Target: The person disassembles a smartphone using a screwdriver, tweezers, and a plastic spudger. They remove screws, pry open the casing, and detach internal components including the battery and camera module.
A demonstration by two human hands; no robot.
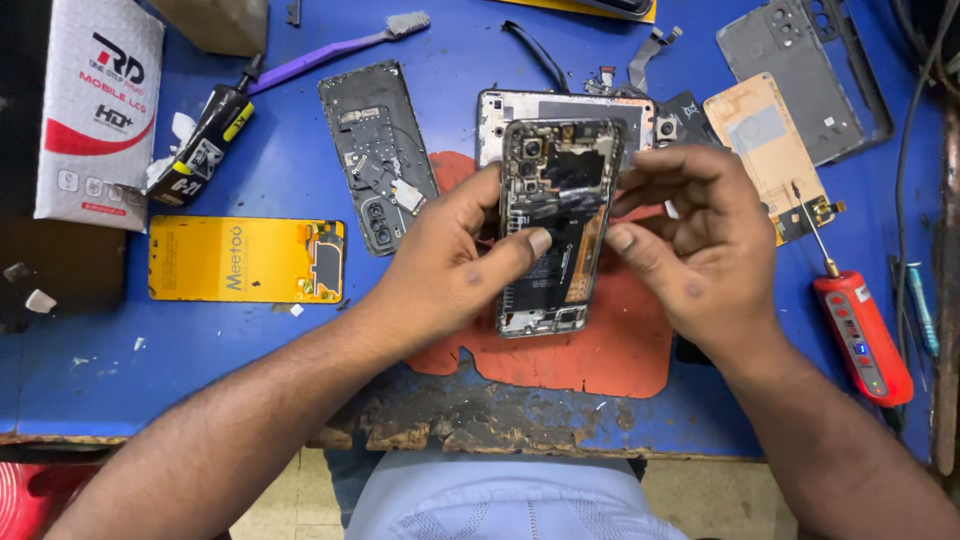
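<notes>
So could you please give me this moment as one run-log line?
left hand: holds opened phone | right hand: fingertips on phone's right edge | under: red mat | right of it: red screwdriver

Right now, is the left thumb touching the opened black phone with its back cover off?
Touching: the head view shows the left thumb pressed flat on the opened phone.

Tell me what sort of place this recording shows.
Most likely a phone repair bench. Both hands, left hand and right hand, hold an opened phone over a worn blue table, with loose phone covers and a red screwdriver lying around.
</notes>
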